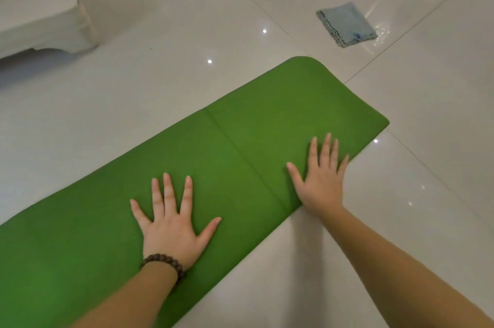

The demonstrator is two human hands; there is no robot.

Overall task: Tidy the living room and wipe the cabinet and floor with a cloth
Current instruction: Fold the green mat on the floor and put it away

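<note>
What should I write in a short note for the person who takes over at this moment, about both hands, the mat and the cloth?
Left hand: open, fingers spread, pressing flat on the green mat; a bead bracelet is on the wrist.
Right hand: open, flat on the mat near its near edge.
The mat lies unrolled on the tiled floor, with a crease across it.
The blue cloth lies folded on the floor beyond the mat, with wet spots beside it; no hand touches it.
A white cabinet base stands at far left.
Left to do: put the mat away, then wipe with the cloth.
</note>
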